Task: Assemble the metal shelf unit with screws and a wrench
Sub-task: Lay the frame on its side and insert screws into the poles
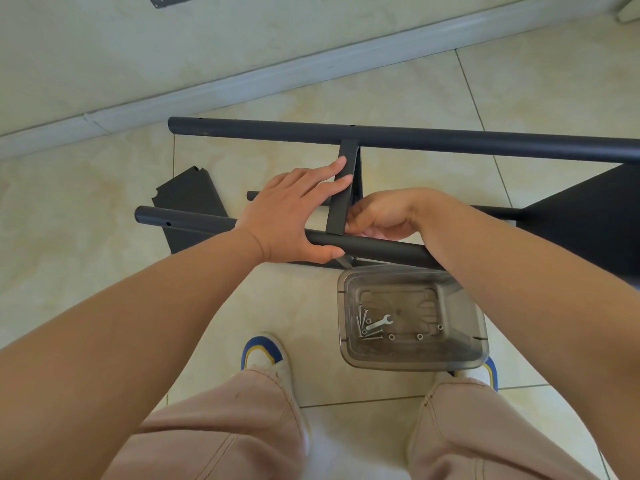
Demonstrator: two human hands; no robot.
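Pale tiled floor [398,98] is seen underfoot. A dark shelf panel [188,199] and clear plastic bin [478,327] are laid on it.

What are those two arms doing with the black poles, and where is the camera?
The camera sits on a person's head and looks down, so you see their own arms, legs and shoes. They are building a metal shelf on the tiled floor. The left hand rests on a flat crossbar and the near black pole. The right hand curls by the joint; what its fingers hold is hidden. A clear plastic box holds screws and a small wrench.
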